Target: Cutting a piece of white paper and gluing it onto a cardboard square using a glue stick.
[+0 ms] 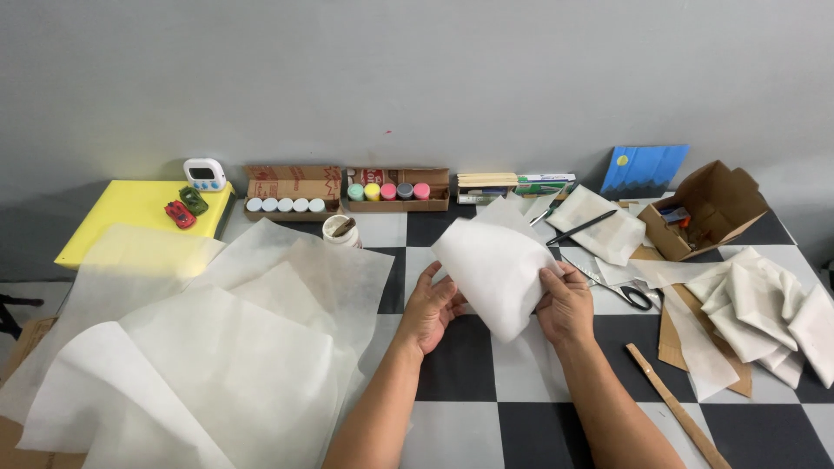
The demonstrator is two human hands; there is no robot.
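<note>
Both of my hands hold a folded white sheet of thin fabric-like paper (493,265) above the black-and-white checkered table (460,382). My left hand (430,308) grips its lower left edge, fingers curled under it. My right hand (565,304) pinches its right side, thumb on top. The sheet is lifted and tilted, with a corner hanging down between my hands.
Large white sheets (200,347) lie spread at the left. Scissors (621,288), a black pen (580,227), a wooden stick (678,406) and a pile of folded white pieces (764,308) lie at the right. At the back stand boxes of paint jars (388,191), a timer (205,174), toy cars (185,207) and an open cardboard box (708,208).
</note>
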